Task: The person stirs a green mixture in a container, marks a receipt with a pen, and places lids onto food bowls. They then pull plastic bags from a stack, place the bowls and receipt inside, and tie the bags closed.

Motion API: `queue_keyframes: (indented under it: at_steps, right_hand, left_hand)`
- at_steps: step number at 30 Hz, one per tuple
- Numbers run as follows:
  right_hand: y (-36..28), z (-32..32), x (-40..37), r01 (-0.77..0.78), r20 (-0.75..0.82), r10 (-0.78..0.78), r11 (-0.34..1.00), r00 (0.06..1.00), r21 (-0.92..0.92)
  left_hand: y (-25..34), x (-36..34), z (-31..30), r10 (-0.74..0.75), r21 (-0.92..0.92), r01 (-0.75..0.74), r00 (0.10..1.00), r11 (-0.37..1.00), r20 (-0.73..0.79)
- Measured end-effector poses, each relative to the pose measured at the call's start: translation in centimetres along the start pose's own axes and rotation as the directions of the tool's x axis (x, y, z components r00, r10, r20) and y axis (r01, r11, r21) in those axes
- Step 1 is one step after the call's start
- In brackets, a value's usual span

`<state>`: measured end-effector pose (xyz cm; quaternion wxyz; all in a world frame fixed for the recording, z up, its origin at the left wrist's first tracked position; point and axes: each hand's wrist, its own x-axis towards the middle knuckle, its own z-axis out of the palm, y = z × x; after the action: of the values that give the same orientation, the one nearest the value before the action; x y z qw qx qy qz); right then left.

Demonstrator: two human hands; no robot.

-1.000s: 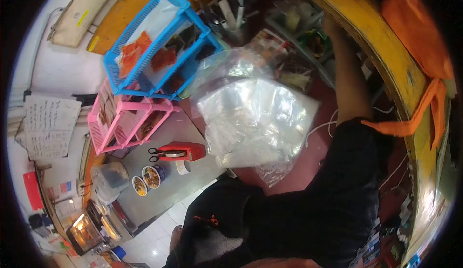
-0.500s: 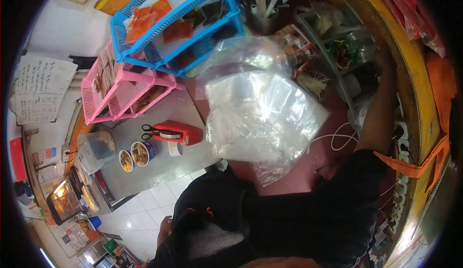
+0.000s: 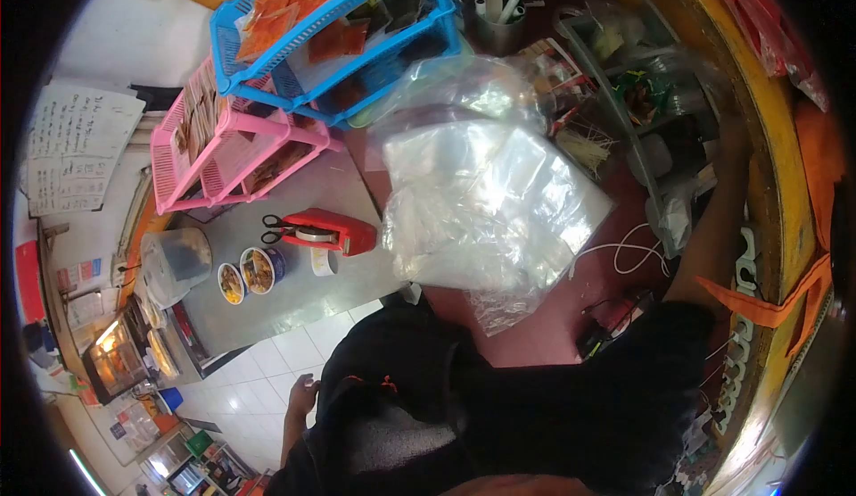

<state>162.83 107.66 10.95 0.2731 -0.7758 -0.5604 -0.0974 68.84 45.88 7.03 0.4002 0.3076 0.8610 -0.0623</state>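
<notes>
My right arm stretches up the right side, and my right hand (image 3: pixel 729 126) is at the edge of a grey divided tray (image 3: pixel 635 152). Its fingers are dark and blurred, so whether it holds anything does not show. My left hand (image 3: pixel 305 394) hangs low beside my black shirt, above the tiled floor, with loose fingers and nothing visible in it. A pile of clear plastic bags (image 3: pixel 490 202) lies on the dark red table in front of me. Small packets, including a green one (image 3: pixel 644 90), sit in the tray's compartments.
A blue rack (image 3: pixel 334 45) with orange packets and a pink rack (image 3: pixel 236 152) stand at the upper left. On the metal surface are a red tape dispenser (image 3: pixel 334 234), scissors (image 3: pixel 272 228) and two food cups (image 3: pixel 257 271). A white cable (image 3: pixel 624 246) lies near the tray.
The view has shifted slightly. My left hand shows more fully beside my shirt. My right arm remains stretched along the tray, its hand slightly lower. A dark object with cables now shows by my sleeve.
</notes>
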Motion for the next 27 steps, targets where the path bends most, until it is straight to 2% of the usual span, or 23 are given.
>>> queue_keyframes:
  at_steps: [1, 2, 3, 4, 5, 6, 8, 9, 10, 11, 12, 13, 14, 15, 17, 18, 19, 20, 21, 23, 25, 26, 27]
  right_hand:
    - [-0.3, -1.1, -1.0, 0.008, 0.001, -0.008, 1.000, 1.000, 0.001]
    - [-1.7, -2.9, -2.4, -0.133, -0.001, 0.133, 0.991, 0.991, -0.011]
    - [-3.6, -4.6, -3.9, -0.267, -0.002, 0.267, 0.963, 0.964, -0.022]
    - [-6.2, -6.0, -5.6, -0.251, 0.005, 0.251, 0.968, 0.968, -0.016]
    - [-9.7, -7.4, -7.7, -0.300, 0.144, 0.264, 0.822, 0.954, 0.484]
    - [-13.8, -8.6, -10.0, -0.347, 0.287, 0.198, 0.439, 0.937, 0.829]
    - [-24.9, -10.9, -16.2, -0.455, 0.444, 0.148, 0.055, 0.884, 0.889]
    - [-27.2, -10.9, -18.3, -0.519, 0.504, -0.172, -0.058, 0.846, 0.853]
    - [-31.4, -11.5, -20.9, -0.532, 0.509, -0.228, -0.049, 0.830, 0.845]
    - [-34.8, -11.8, -23.4, -0.551, 0.508, -0.344, -0.034, 0.790, 0.834]
    - [-38.1, -12.4, -25.5, -0.620, 0.547, -0.427, -0.043, 0.720, 0.783]
    - [-41.0, -13.1, -27.3, -0.672, 0.549, -0.535, -0.049, 0.642, 0.739]
    - [-43.8, -14.1, -28.7, -0.746, 0.552, -0.625, -0.074, 0.551, 0.662]
    - [-46.3, -15.0, -29.9, -0.777, 0.552, -0.679, -0.044, 0.484, 0.628]
    - [-50.0, -16.1, -31.9, -0.842, 0.487, -0.730, -0.224, 0.479, 0.491]
    - [-50.9, -16.8, -32.3, -0.842, 0.482, -0.735, -0.223, 0.476, 0.491]
    - [-52.0, -17.6, -32.5, -0.855, 0.487, -0.716, -0.322, 0.501, 0.406]
    - [-53.0, -18.4, -32.7, -0.852, 0.492, -0.695, -0.416, 0.524, 0.318]
    - [-54.0, -19.4, -33.0, -0.851, 0.482, -0.702, -0.411, 0.525, 0.328]
    - [-55.8, -21.5, -34.0, -0.694, 0.296, -0.658, -0.496, 0.692, 0.522]
    - [-57.0, -22.2, -35.1, -0.653, 0.091, -0.749, -0.504, 0.657, 0.565]
    - [-58.2, -22.6, -35.4, -0.652, 0.083, -0.756, -0.496, 0.649, 0.573]
    - [-59.6, -23.1, -35.6, -0.519, -0.047, -0.758, -0.489, 0.651, 0.701]
  left_hand:
    - [1.2, 0.0, -0.1, 0.087, 0.020, -0.086, 0.996, 0.996, -0.026]
    - [6.3, -1.4, -1.6, 0.175, 0.047, -0.173, 0.984, 0.984, -0.044]
    - [7.0, -0.4, -1.7, 0.275, 0.033, -0.273, 0.957, 0.961, -0.089]
    - [10.9, -1.1, -2.5, 0.335, 0.004, -0.338, 0.933, 0.941, -0.133]
    - [15.3, -2.1, -3.6, 0.384, 0.100, -0.372, 0.909, 0.923, -0.165]
    - [17.9, -2.1, -4.3, 0.505, 0.107, -0.494, 0.839, 0.863, -0.201]
    - [25.7, -4.3, -6.6, 0.637, 0.192, -0.607, 0.736, 0.771, -0.231]
    - [29.6, -5.8, -7.8, 0.762, 0.210, -0.734, 0.598, 0.645, -0.250]
    - [32.4, -6.8, -8.6, 0.863, 0.273, -0.826, 0.425, 0.493, -0.273]
    - [35.3, -8.4, -9.4, 0.908, 0.346, -0.855, 0.285, 0.386, -0.308]
    - [37.9, -10.1, -9.9, 0.924, 0.357, -0.900, 0.110, 0.249, -0.367]
    - [40.1, -12.0, -10.5, 0.919, 0.393, -0.909, -0.027, 0.141, -0.393]
    - [41.6, -13.2, -11.5, 0.942, 0.451, -0.889, -0.082, 0.078, -0.324]
    - [42.3, -13.9, -12.3, 0.959, 0.503, -0.864, -0.139, 0.005, -0.248]
    - [42.5, -13.6, -13.7, 0.975, 0.462, -0.887, -0.098, 0.004, -0.197]
    - [42.2, -13.3, -14.3, 0.986, 0.417, -0.909, -0.075, -0.006, -0.149]
    - [41.7, -13.0, -15.1, 0.984, 0.423, -0.906, -0.081, -0.008, -0.156]
    - [41.1, -12.7, -15.9, 0.964, 0.318, -0.947, -0.121, -0.041, -0.236]
    - [40.3, -12.4, -16.7, 0.935, 0.212, -0.973, -0.153, -0.086, -0.320]
    - [38.4, -12.2, -18.4, 0.918, 0.176, -0.980, -0.157, -0.098, -0.364]
    - [36.5, -12.0, -19.8, 0.883, 0.143, -0.982, -0.175, -0.124, -0.436]
    - [35.6, -12.0, -20.4, 0.878, 0.063, -0.988, -0.151, -0.138, -0.454]
    - [34.6, -11.9, -21.1, 0.871, 0.065, -0.988, -0.156, -0.143, -0.467]
